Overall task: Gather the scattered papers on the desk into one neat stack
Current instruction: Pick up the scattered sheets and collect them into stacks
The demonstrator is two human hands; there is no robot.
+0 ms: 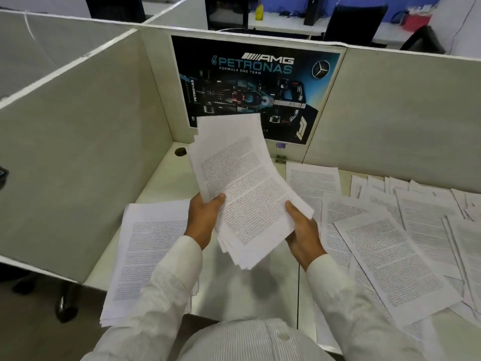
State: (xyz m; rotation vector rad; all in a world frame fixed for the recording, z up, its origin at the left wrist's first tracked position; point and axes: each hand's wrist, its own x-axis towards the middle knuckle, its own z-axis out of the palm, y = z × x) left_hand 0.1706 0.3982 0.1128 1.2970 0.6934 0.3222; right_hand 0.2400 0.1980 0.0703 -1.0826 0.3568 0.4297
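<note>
Above the worktop, in the cubicle corner, you held a bundle of papers w/ both hands. It was raised clear of the surface & tilted, top edge toward the poster on the back partition.

Your left hand gripped the bundle's left edge, thumb on the top sheet, fingers curled behind it. Your right hand gripped the lower right edge, thumb on top, fingers under the sheets & out of sight. The bundle's edges weren't flush: sheets fanned out at the bottom & at top left.

On the worktop's left side, by the side partition, lay a thick stack of printed sheets, approx. squared, partly under your left sleeve. To the right, loose sheets lay spread & overlapping at diff. angles, out to the frame's right edge. One single sheet lay near the back partition, below the poster's lower right corner.
</note>
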